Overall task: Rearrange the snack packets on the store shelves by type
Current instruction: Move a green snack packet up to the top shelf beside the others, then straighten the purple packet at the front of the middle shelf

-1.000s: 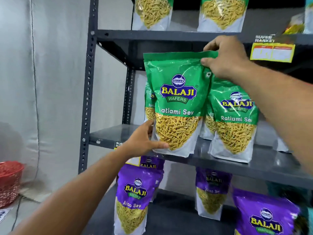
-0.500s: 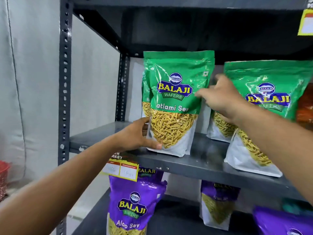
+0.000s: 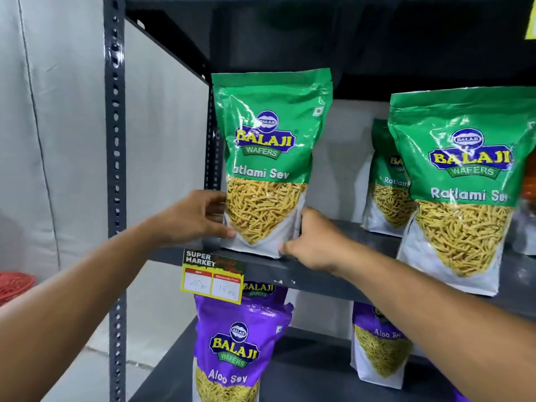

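Note:
A green Ratlami Sev packet [image 3: 269,146] stands upright at the left end of the grey middle shelf [image 3: 365,282]. My left hand [image 3: 194,219] grips its lower left edge and my right hand [image 3: 316,242] grips its lower right corner. Two more green Ratlami Sev packets stand to the right, one in front [image 3: 464,184] and one behind [image 3: 388,181]. On the shelf below stand purple Aloo Sev packets, one at the left [image 3: 237,349] and one further right [image 3: 377,352].
A dark perforated upright post [image 3: 115,169] frames the shelf's left side. A yellow price tag [image 3: 213,278] hangs from the shelf edge. A red basket [image 3: 14,285] sits on the floor at far left. An orange packet [image 3: 529,181] shows at the right edge.
My right hand has dropped from the packet's top to its lower right corner. The left hand stays on the lower left edge. The view has moved closer and lower.

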Demonstrator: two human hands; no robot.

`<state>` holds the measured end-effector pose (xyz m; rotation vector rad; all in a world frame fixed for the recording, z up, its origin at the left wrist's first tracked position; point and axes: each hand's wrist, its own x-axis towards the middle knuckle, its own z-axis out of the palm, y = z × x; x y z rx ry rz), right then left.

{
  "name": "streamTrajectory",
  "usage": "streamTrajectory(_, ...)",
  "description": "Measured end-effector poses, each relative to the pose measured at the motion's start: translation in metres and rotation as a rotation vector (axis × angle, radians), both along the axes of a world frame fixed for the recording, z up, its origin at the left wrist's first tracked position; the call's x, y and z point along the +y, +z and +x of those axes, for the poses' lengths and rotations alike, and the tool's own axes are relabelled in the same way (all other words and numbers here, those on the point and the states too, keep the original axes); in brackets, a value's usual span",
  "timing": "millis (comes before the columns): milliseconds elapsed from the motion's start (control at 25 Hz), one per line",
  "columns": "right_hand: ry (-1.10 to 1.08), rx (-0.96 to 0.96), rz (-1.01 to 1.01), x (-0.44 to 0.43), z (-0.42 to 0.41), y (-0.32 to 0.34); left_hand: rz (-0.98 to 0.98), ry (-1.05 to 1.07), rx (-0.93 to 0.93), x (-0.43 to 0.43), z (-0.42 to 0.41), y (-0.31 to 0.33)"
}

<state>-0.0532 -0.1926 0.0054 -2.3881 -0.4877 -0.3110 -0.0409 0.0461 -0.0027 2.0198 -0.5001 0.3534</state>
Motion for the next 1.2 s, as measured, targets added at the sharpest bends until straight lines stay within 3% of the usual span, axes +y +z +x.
streamTrajectory(520, 0.02, -0.005, 0.027, 0.002, -0.006, -0.002, 0.026, 0.039, 0.019, -0.006, -0.025, -0.005)
streamTrajectory(600, 0.044, -0.053, 0.042, -0.012, -0.02, -0.01, 0.097, 0.159, -0.132, -0.018, -0.035, -0.007)
streamTrajectory(720, 0.139, -0.189, -0.045, -0.053, -0.06, -0.044, 0.108, 0.561, -0.434, -0.053, -0.064, -0.035)
streamTrajectory(800, 0.185, -0.17, -0.14, -0.088, -0.086, -0.082, 0.098, 0.612, -0.693, -0.084, -0.084, -0.076)
streamTrajectory(840, 0.179, -0.114, -0.186, -0.106, -0.098, -0.104, 0.104, 0.558, -0.73, -0.1, -0.091, -0.105)
streamTrajectory(960, 0.069, 0.121, -0.189, -0.146, -0.113, -0.187, 0.124, 0.386, -0.5, -0.147, -0.1, -0.192)
streamTrajectory(1080, -0.115, 0.338, -0.187, -0.197, -0.123, -0.275, 0.162, 0.272, -0.138, -0.203, -0.102, -0.273)
streamTrajectory(1200, -0.282, 0.454, -0.118, -0.263, -0.134, -0.326, 0.051, 0.165, 0.25, -0.262, -0.101, -0.315)
